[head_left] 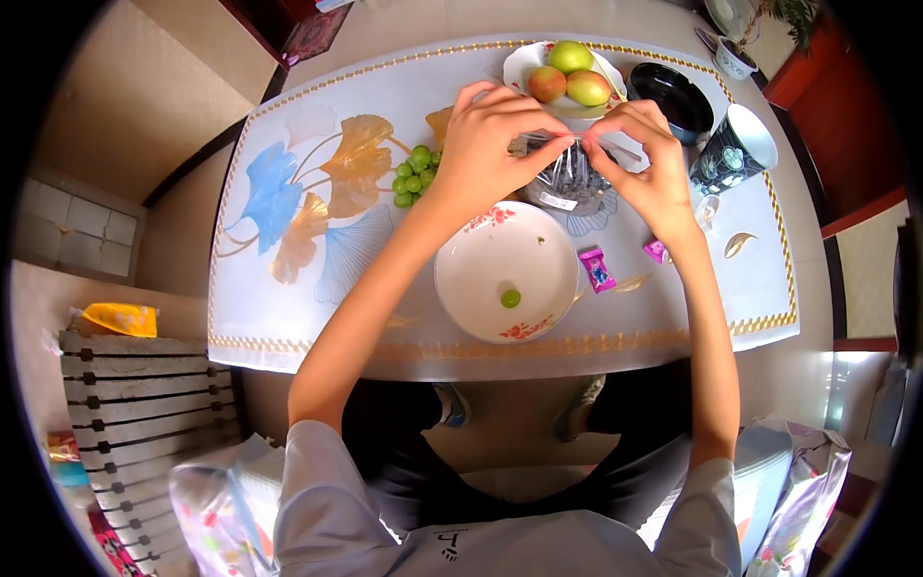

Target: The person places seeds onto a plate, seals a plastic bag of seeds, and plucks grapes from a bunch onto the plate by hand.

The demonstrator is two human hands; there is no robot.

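A clear plastic bag [569,181] with dark contents and a small white label stands behind the bowl. My left hand [495,135] pinches its top edge from the left, thumb and fingers together. From the right, my right hand [649,159] pinches the same edge, close to the left fingertips. In front of the bag sits a white bowl [471,279] with red flower decoration, holding one green grape [511,298] and a tiny dark bit. A bunch of green grapes [415,175] lies beside my left wrist, partly hidden by it.
A white plate [519,63] with several fruits is at the back, beside a black bowl [673,96]. A patterned cup [733,149] stands at the right. Purple-wrapped sweets [597,270] lie right of the bowl. A flowered cloth [260,317] covers the table.
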